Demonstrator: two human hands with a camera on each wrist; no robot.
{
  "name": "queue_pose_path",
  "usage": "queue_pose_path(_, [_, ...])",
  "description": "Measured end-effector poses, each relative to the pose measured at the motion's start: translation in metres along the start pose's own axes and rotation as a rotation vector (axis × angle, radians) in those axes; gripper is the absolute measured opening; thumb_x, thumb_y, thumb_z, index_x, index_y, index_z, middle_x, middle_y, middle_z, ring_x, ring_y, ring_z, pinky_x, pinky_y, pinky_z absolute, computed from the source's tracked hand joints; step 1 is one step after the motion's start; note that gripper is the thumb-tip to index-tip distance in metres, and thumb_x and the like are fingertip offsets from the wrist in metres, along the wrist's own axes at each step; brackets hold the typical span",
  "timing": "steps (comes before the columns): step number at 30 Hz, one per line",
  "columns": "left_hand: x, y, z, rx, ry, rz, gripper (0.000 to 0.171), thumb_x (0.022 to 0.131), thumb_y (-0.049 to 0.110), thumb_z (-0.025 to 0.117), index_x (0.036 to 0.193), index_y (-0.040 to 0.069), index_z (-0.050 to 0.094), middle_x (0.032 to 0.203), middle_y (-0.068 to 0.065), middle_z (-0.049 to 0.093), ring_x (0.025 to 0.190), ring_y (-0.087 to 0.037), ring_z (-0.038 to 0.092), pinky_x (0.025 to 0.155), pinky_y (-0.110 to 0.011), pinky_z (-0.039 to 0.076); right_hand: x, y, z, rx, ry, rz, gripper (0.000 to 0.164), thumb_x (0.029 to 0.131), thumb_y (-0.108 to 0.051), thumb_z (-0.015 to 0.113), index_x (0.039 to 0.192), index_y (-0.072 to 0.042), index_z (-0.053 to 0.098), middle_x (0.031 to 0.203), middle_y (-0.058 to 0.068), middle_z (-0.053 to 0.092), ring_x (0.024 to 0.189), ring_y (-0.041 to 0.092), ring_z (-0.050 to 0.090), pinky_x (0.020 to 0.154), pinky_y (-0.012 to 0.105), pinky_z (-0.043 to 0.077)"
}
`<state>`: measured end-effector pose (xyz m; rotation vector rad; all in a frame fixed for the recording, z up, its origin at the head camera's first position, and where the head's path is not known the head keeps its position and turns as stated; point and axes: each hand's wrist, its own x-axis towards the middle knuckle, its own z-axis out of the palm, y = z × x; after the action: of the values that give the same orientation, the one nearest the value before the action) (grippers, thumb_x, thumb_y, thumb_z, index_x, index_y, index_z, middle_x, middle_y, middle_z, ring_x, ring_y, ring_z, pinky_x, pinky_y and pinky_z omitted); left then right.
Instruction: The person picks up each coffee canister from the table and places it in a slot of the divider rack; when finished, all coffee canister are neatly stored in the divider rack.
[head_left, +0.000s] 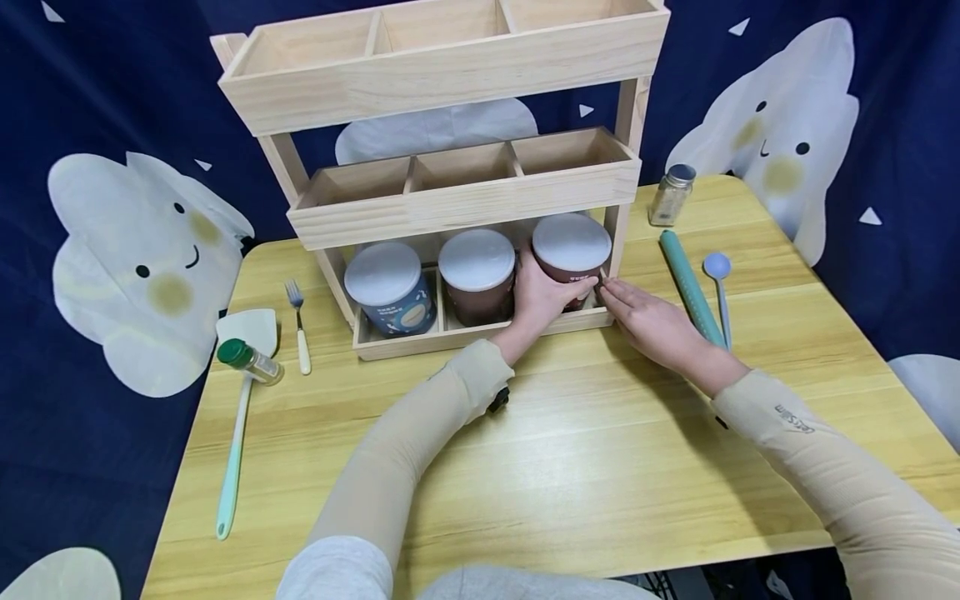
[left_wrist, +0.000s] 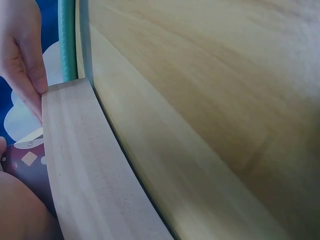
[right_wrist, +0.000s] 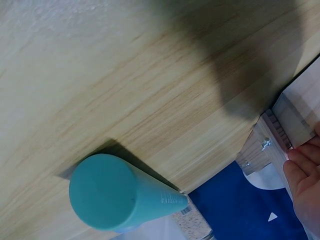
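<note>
A dark brown canister with a white lid (head_left: 572,242) stands in the right compartment of the wooden rack's (head_left: 465,204) bottom tier. My left hand (head_left: 542,296) grips it, thumb across its front and fingers reaching between it and the middle canister (head_left: 480,304). My right hand (head_left: 652,321), fingers fairly straight, touches the rack's right side near the bottom tier. In the right wrist view, those fingertips (right_wrist: 296,167) rest against the wooden frame. A blue canister with a white lid (head_left: 393,292) occupies the left compartment.
Right of the rack are a teal rolling pin (head_left: 692,287), a blue spoon (head_left: 718,283) and a spice jar (head_left: 672,196). Leftward lie a spatula (head_left: 238,450), a green-capped jar (head_left: 251,361) and a fork (head_left: 299,329). The upper tiers (head_left: 461,187) overhang the canisters.
</note>
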<state>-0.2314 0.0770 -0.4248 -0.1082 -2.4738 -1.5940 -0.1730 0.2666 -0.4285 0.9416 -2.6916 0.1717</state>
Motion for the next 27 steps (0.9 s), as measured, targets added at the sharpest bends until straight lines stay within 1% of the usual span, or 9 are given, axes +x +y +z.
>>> queue_pose_path(5, [-0.001,-0.004,-0.002,-0.015,-0.013,-0.015,0.105,0.061,0.033,0.094,0.145,0.011,0.036,0.139,-0.009,0.056,0.127,-0.021,0.056,0.109,-0.033,0.045,0.001,0.0,-0.001,0.0,-0.007,0.001,0.042,0.09,-0.001,0.063,0.131,0.01,0.056,0.138,0.028,0.054,0.127,0.042,0.055,0.102,0.053,0.05])
queue_pose_path(11, [-0.002,-0.004,-0.005,0.003,-0.04,0.001,0.105,0.064,0.031,0.092,0.147,0.009,0.032,0.141,-0.01,0.054,0.128,-0.022,0.055,0.109,-0.033,0.045,0.003,0.003,0.001,0.001,0.004,0.0,0.042,0.09,0.0,0.063,0.13,0.01,0.056,0.138,0.028,0.055,0.127,0.042,0.055,0.101,0.053,0.05])
queue_pose_path(14, [-0.006,-0.003,-0.008,0.046,-0.056,0.015,0.105,0.068,0.031,0.089,0.149,0.006,0.027,0.144,-0.013,0.049,0.131,-0.025,0.053,0.111,-0.035,0.045,0.004,0.004,0.004,0.002,0.011,-0.009,0.042,0.09,0.001,0.062,0.13,0.01,0.057,0.137,0.028,0.055,0.127,0.042,0.055,0.1,0.053,0.051])
queue_pose_path(17, [-0.014,-0.003,-0.012,0.052,-0.087,0.017,0.103,0.074,0.03,0.085,0.151,0.004,0.021,0.148,-0.016,0.043,0.136,-0.027,0.047,0.114,-0.039,0.042,0.005,0.006,0.005,0.001,0.006,-0.015,0.042,0.09,0.001,0.061,0.131,0.01,0.056,0.138,0.028,0.055,0.127,0.042,0.055,0.101,0.053,0.05])
queue_pose_path(20, [-0.023,-0.002,-0.016,0.022,-0.162,-0.004,0.1,0.081,0.029,0.079,0.154,0.005,0.015,0.156,-0.016,0.033,0.144,-0.026,0.036,0.119,-0.04,0.036,0.002,0.009,0.004,-0.001,-0.003,-0.005,0.043,0.09,0.001,0.061,0.131,0.01,0.055,0.138,0.028,0.054,0.127,0.042,0.055,0.102,0.053,0.049])
queue_pose_path(22, [-0.03,0.0,-0.02,-0.001,-0.238,-0.04,0.099,0.086,0.03,0.075,0.157,0.006,0.009,0.162,-0.015,0.023,0.15,-0.025,0.027,0.122,-0.04,0.031,0.001,0.011,0.003,-0.006,-0.007,0.005,0.043,0.089,0.002,0.061,0.132,0.01,0.055,0.138,0.028,0.054,0.127,0.042,0.055,0.102,0.053,0.049])
queue_pose_path(25, [-0.04,0.002,-0.03,0.035,-0.37,-0.066,0.097,0.091,0.034,0.068,0.158,0.005,0.004,0.166,-0.016,0.011,0.154,-0.026,0.015,0.125,-0.041,0.022,-0.001,0.015,0.001,-0.01,-0.011,0.02,0.044,0.089,0.002,0.06,0.132,0.011,0.055,0.138,0.029,0.054,0.127,0.043,0.054,0.103,0.054,0.049])
queue_pose_path(27, [-0.048,0.002,-0.041,0.088,-0.465,-0.052,0.094,0.094,0.038,0.064,0.158,0.005,0.004,0.166,-0.015,0.008,0.154,-0.027,0.012,0.126,-0.042,0.018,-0.001,0.017,0.001,-0.01,-0.012,0.025,0.043,0.09,0.002,0.059,0.132,0.011,0.054,0.139,0.029,0.053,0.127,0.043,0.054,0.103,0.054,0.048])
